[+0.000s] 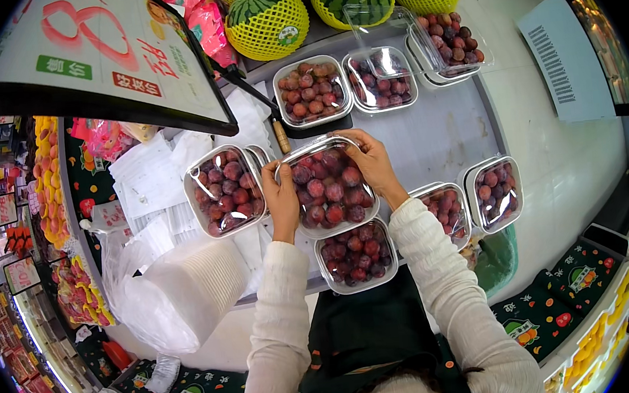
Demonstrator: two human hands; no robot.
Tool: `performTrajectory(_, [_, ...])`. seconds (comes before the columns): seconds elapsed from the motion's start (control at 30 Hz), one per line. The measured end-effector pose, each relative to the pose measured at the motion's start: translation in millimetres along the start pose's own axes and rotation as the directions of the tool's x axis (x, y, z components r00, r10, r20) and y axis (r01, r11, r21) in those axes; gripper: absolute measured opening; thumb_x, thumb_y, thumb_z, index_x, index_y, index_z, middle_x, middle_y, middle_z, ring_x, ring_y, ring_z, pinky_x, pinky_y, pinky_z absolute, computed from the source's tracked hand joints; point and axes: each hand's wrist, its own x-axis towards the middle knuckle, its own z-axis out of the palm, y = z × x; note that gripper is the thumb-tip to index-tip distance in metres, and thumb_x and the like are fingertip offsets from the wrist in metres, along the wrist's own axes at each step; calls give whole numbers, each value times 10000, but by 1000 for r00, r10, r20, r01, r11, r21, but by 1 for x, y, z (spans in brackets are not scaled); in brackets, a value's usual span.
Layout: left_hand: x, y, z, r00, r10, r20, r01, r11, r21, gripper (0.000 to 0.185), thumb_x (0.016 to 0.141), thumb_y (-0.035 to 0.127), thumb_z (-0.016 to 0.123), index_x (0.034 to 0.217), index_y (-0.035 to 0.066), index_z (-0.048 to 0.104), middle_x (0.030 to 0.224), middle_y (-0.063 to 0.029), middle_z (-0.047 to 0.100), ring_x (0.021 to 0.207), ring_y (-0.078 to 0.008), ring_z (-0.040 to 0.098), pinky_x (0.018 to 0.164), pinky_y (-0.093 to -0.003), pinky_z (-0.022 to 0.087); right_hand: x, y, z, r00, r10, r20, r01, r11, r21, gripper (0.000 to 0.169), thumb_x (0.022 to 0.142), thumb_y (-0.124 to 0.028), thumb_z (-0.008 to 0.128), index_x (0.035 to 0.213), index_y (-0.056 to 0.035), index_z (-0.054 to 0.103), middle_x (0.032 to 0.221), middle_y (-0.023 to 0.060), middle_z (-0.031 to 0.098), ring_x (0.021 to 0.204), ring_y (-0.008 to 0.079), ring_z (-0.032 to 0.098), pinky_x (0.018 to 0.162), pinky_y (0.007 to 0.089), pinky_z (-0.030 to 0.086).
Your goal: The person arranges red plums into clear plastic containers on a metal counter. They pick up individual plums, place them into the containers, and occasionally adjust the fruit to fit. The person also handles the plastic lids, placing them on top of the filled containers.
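A clear-lidded white tray of dark red plums (331,195) is held between my two hands, in the middle of the view. My left hand (283,202) grips its left edge near the far corner, thumb along the rim. At the far right corner, my right hand (370,160) has its fingers over the edge and its thumb on the lid. Close below it, partly overlapped in view, sits another tray of plums (358,254). To the left of my left hand is a packed tray (226,192) with a second tray edge showing behind it.
Several plum trays (312,91) stand along the far side of the grey table (449,134); a loose clear lid (384,33) leans there. More trays (494,195) stand at right. Stacked empty trays in plastic (199,285) lie at left by white pads (144,177). A price sign (112,62) overhangs far left; netted watermelons (268,23) sit behind.
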Motion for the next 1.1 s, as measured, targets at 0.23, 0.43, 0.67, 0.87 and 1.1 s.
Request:
performTrajectory(0.23, [-2, 27, 4, 999, -49, 20, 52, 989, -136, 201, 1042, 212, 527, 1125, 30, 522, 1082, -48, 558, 946, -93, 481, 864, -260, 415, 9, 2, -1, 1000, 3, -3, -3, 999, 52, 247, 947, -51, 629, 1185, 15, 635, 1257, 94, 657, 1131, 147, 595, 992, 285, 458])
performTrajectory(0.43, [1, 43, -1, 993, 114, 29, -108, 983, -147, 178, 1014, 187, 578, 1103, 41, 531, 1281, -132, 594, 938, -93, 543, 865, -242, 438, 6, -11, 0, 993, -116, -27, 109, 976, -187, 276, 867, -66, 725, 1131, -17, 661, 1185, 81, 664, 1108, 156, 601, 989, 288, 454])
performTrajectory(0.67, [-34, 126, -28, 946, -9, 325, 45, 993, -105, 144, 950, 128, 667, 917, -12, 665, 877, -9, 668, 829, -67, 581, 796, -228, 455, -63, -99, 0, 986, 169, 14, -161, 959, -231, 260, 796, -19, 767, 1041, -15, 681, 915, 18, 675, 861, 99, 633, 835, 278, 500])
performTrajectory(0.87, [-14, 99, 17, 909, 184, 375, -347, 832, 433, 269, 850, 197, 767, 1017, 3, 683, 908, -85, 684, 817, -199, 634, 763, -314, 489, -225, -146, -81, 910, 402, 105, -372, 901, -223, 170, 790, 48, 758, 922, -8, 668, 893, 40, 657, 827, 132, 621, 748, 268, 493])
performTrajectory(1.1, [2, 79, 57, 848, 338, 408, -528, 471, 707, 352, 766, 246, 798, 1027, 35, 690, 977, -142, 688, 898, -358, 597, 823, -461, 470, -332, -179, -127, 899, 361, -247, -408, 896, -177, 167, 757, 33, 777, 880, -8, 672, 871, 56, 647, 827, 161, 604, 742, 289, 485])
